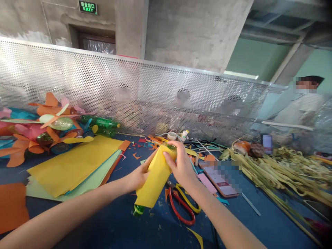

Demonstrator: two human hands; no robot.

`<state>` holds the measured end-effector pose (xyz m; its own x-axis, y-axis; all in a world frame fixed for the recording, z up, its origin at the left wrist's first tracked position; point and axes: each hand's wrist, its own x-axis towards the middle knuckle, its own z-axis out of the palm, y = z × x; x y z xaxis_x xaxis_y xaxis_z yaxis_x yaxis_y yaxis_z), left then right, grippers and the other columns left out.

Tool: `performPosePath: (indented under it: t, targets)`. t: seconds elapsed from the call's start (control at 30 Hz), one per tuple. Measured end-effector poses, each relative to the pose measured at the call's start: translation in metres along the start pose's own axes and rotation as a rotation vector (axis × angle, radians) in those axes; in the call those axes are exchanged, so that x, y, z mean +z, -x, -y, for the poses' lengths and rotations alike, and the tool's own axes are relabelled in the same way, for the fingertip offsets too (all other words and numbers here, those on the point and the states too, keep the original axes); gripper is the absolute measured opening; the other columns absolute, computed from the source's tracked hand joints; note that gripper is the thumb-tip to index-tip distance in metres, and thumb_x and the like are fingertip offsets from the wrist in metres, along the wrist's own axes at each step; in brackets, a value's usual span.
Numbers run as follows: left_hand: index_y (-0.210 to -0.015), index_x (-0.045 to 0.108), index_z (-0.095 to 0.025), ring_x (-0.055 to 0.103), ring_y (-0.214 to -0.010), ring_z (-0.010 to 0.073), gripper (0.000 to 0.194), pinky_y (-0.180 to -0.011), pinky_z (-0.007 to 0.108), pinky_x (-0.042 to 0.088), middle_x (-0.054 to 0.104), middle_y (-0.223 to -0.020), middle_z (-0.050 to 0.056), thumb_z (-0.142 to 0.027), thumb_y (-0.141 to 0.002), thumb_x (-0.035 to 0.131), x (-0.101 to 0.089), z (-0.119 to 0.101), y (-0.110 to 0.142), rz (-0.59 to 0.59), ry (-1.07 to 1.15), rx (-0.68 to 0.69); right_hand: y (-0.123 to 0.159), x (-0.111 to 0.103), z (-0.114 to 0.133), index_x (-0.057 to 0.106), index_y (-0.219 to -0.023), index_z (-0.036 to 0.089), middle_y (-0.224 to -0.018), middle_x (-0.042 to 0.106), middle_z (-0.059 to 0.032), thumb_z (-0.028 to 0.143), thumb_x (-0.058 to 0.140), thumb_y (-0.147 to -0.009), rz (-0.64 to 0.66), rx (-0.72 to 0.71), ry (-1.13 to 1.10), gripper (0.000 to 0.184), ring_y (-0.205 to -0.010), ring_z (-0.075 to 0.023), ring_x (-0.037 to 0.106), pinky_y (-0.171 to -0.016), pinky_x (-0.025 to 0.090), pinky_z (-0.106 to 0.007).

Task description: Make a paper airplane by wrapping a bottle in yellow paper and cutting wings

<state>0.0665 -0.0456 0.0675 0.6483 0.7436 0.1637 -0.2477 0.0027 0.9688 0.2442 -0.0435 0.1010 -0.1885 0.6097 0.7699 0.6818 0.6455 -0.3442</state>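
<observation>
A green plastic bottle (138, 209) wrapped in yellow paper (154, 180) is held tilted above the blue table (116, 224), its base pointing down toward me. My left hand (140, 174) grips the wrapped body from the left side. My right hand (181, 162) closes over the upper end, thumb pressed on the paper. Directly under the bottle lie red-and-yellow-handled scissors (181, 205).
Sheets of yellow, green and orange paper (75, 166) lie at left. Finished paper-decorated bottles (52, 128) pile at far left. A phone (220, 178) lies right of the scissors. Pale yellow strips (280, 169) heap at right. A perforated metal screen (155, 97) with people behind it runs along the back.
</observation>
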Motion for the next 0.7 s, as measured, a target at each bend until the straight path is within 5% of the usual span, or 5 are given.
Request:
performPosePath:
  t: [0.33, 0.53, 0.7]
  targets:
    - [-0.147, 0.004, -0.033, 0.062, -0.084, 0.0180, 0.095, -0.067, 0.026, 0.049, 0.053, -0.132, 0.010, -0.030, -0.077, 0.068, -0.010, 0.008, -0.006, 0.012, -0.127, 0.050, -0.001, 0.002, 0.002, 0.042, -0.121, 0.023, -0.122, 0.052, -0.0090, 0.034, 0.048, -0.091, 0.042, 0.091, -0.165, 0.033, -0.117, -0.0233, 0.048, -0.102, 0.038, -0.043]
    - [-0.147, -0.002, -0.032, 0.059, -0.104, 0.0239, 0.085, -0.083, 0.033, 0.049, 0.041, -0.143, 0.011, -0.031, -0.086, 0.057, -0.008, 0.018, -0.005, -0.027, -0.300, 0.175, -0.001, 0.006, 0.007, 0.046, -0.117, 0.024, -0.120, 0.055, -0.0082, 0.036, 0.054, -0.087, -0.001, 0.184, -0.310, 0.033, -0.113, -0.0241, 0.052, -0.100, 0.040, -0.044]
    - [-0.147, -0.002, -0.029, 0.045, -0.124, 0.0282, 0.072, -0.102, 0.039, 0.037, 0.032, -0.149, 0.008, -0.037, -0.093, 0.044, 0.004, 0.012, 0.002, -0.067, -0.385, 0.249, 0.003, 0.011, 0.011, 0.049, -0.111, 0.024, -0.111, 0.057, -0.0064, 0.036, 0.056, -0.085, -0.064, 0.223, -0.372, 0.029, -0.103, -0.0229, 0.056, -0.095, 0.043, -0.043]
